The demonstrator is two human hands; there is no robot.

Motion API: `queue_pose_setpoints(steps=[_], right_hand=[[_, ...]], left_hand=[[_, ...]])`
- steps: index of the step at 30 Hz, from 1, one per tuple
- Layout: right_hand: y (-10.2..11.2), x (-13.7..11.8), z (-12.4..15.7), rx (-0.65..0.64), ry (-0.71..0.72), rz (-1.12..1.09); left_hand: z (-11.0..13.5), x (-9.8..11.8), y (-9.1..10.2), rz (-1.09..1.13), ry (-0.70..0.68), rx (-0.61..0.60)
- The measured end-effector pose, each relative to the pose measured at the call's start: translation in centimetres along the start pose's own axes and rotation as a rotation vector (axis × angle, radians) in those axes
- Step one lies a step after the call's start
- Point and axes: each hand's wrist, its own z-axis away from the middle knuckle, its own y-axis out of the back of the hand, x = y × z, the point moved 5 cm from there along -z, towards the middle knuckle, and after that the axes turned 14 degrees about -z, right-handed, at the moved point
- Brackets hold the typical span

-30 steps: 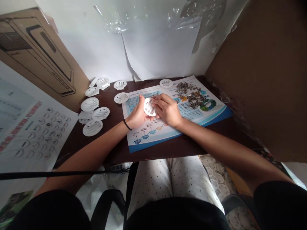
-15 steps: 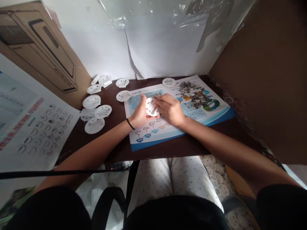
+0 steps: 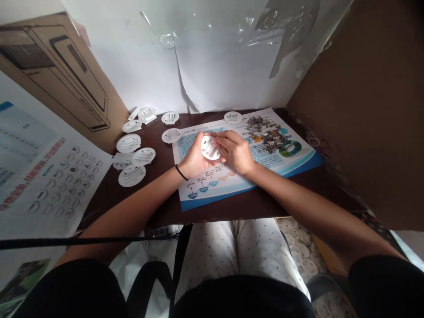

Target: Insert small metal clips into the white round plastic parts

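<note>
My left hand [image 3: 194,161] is closed around a white round plastic piece [image 3: 209,148] with slots in its face, thumb along its left edge. The fingertips of my right hand [image 3: 236,152] are pinched together at the piece's right side; whatever they hold is hidden or too small to name. Both hands are over a printed sheet [image 3: 228,187] on the dark table. To their right, on the same sheet, lies a heap of small metal parts [image 3: 273,140], with a second cluster just behind it.
Several similar white pieces [image 3: 131,175] lie at the table's left, and another [image 3: 232,117] sits at the back. A cardboard box [image 3: 73,75] and a printed page [image 3: 49,176] stand on the left. A brown panel [image 3: 367,115] borders the right. More white discs [image 3: 300,240] are below the table.
The camera view has shifted slightly. My hands stay at the same spot with the white piece, which appears turned a little; my right fingers remain against it.
</note>
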Motion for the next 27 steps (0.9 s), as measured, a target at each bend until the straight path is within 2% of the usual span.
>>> queue_pose_setpoints(steps=[4, 6, 9, 12, 15, 17, 20, 22, 24, 27], right_hand=[[2.2, -0.9, -0.9, -0.030, -0.122, 0.148], [2.2, -1.2, -1.1, -0.221, -0.215, 0.236], [1.0, -1.4, -0.3, -0.543, -0.321, 0.335], [-0.4, -1.8, 0.5, -0.661, -0.304, 0.395], [-1.2, -2.4, 0.8, -0.652, -0.230, 0.449], [-0.9, -2.3, 0.6, -0.608, -0.254, 0.452], [0.5, -1.3, 0.0, -0.437, -0.396, 0.362], [1.3, -0.5, -0.4, -0.286, -0.431, 0.251], [1.4, 0.1, -0.5, -0.191, -0.377, 0.151], [0.7, 0.5, 0.0, -0.185, -0.297, 0.117]], left_hand=[[0.8, 2.1, 0.7, -0.044, 0.020, 0.013], [1.1, 3.2, 1.2, -0.058, 0.001, 0.023], [1.2, 3.7, 1.9, -0.031, 0.045, 0.051], [1.1, 3.4, 2.1, -0.031, 0.071, 0.075], [0.8, 3.0, 2.1, -0.089, 0.063, 0.093], [0.6, 2.7, 2.3, -0.149, 0.058, 0.111], [0.5, 2.2, 2.6, -0.254, 0.051, 0.130], [0.5, 1.9, 2.5, -0.318, 0.045, 0.103], [0.5, 1.7, 2.2, -0.370, 0.022, 0.054], [0.7, 1.7, 1.7, -0.445, -0.025, 0.025]])
